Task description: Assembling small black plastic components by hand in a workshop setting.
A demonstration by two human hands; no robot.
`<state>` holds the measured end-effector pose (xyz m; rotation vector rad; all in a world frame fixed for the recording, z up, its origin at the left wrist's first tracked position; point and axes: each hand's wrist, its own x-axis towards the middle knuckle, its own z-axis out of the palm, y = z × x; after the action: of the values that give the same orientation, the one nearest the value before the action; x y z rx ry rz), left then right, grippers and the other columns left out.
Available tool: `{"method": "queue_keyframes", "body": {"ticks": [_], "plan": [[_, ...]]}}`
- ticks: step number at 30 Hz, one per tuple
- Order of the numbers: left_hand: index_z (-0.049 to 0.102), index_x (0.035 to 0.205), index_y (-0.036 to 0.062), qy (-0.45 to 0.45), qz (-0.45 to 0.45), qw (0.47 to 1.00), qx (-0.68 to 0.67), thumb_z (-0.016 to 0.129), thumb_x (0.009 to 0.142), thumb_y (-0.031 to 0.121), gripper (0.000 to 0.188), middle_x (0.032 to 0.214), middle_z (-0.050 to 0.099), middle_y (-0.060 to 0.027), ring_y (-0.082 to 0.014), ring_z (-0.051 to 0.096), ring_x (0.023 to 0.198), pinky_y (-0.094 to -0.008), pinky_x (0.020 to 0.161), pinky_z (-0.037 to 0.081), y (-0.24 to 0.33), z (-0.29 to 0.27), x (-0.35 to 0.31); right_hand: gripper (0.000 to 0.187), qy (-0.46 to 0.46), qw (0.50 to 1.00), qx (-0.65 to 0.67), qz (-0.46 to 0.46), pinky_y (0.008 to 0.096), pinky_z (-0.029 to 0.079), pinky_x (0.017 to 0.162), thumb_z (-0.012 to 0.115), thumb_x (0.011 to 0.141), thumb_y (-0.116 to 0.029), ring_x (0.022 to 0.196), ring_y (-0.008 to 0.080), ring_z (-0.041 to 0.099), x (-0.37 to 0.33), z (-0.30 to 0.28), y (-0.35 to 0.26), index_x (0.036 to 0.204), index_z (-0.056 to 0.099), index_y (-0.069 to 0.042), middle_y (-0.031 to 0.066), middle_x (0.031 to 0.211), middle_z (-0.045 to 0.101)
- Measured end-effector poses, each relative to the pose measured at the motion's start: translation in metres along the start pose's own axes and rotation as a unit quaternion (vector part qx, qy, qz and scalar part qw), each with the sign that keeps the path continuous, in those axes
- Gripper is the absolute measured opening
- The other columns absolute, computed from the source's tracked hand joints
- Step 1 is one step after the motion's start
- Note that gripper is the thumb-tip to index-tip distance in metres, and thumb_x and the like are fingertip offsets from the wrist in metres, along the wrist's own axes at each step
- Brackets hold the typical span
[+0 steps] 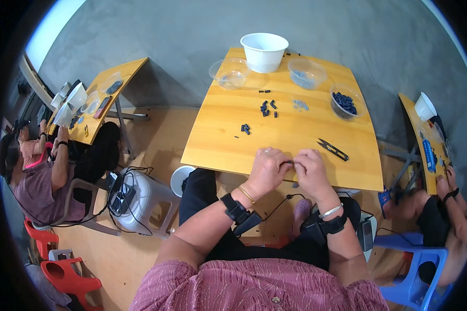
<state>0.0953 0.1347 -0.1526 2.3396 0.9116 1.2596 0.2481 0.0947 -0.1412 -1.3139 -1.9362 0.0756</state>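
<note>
Lead: State of the hands?

Inspector: Both closed. The left hand (pixel 269 167) and right hand (pixel 310 167) meet at the near edge of the surface (pixel 213 142), pinching one small dark piece (pixel 289 162) at their fingertips.

Lead: Lie of the piece?

Inspector: It sits directly between the two hands, equally near to each. Its visible part runs roughly left to right; the fingers cover the ends, so I cannot confirm the full long axis.

Lead: Nearest item outward?

Inspector: Black snips (pixel 333 150), lying flat beyond the right hand and to its right, narrow tips toward the far left. The right hand is the nearer; neither touches them.

Lead: Further out?

Inspector: Ahead and left of the hands, a small cluster of dark pieces (pixel 245 129). Beyond it, a larger group of dark pieces (pixel 267 109), with small grey parts (pixel 300 105) to its right.

Lead: Containers?

Inspector: At right, a clear tub (pixel 339 115) of dark pieces. Toward the far edge, a second clear tub (pixel 319 73) with grey contents, a white bucket (pixel 264 56) and a shallow clear bowl (pixel 218 71).
</note>
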Motion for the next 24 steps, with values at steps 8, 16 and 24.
{"method": "queue_keyframes", "body": {"ticks": [8,16,24], "plan": [[0.059,0.071,0.0058,0.003,0.006,1.0,0.028,0.066,0.065,0.006,0.008,0.07,0.055,-0.0089,-0.0276,0.052,0.072,-0.0364,0.068,0.038,0.005,-0.003,-0.004,0.012,0.1,0.99,0.06,0.077,0.0395,0.042,0.07,0.047,0.071,0.001,0.073,0.0312,0.052,0.044,0.034,0.011,0.073,0.057,-0.004,0.0131,0.074,0.057],[0.052,0.061,0.0056,0.01,0.012,0.999,0.037,0.061,0.06,0.001,0.01,0.068,0.053,-0.0084,-0.0267,0.05,0.068,-0.0355,0.066,0.037,0.003,-0.001,-0.009,0.012,0.076,0.996,0.006,0.044,0.0411,0.039,0.063,0.046,0.065,-0.001,0.068,0.0312,0.049,0.041,0.044,0.01,0.056,0.053,-0.006,0.0105,0.064,0.054],[0.051,0.062,0.0059,0.009,0.008,1.0,0.019,0.061,0.058,0.0,0.012,0.066,0.051,-0.0077,-0.0259,0.049,0.067,-0.0351,0.066,0.036,0.003,0.001,-0.008,0.013,0.065,0.996,-0.009,0.054,0.0406,0.036,0.062,0.048,0.065,-0.003,0.069,0.0304,0.046,0.04,0.048,0.013,0.053,0.05,-0.007,0.0091,0.064,0.05]]}}
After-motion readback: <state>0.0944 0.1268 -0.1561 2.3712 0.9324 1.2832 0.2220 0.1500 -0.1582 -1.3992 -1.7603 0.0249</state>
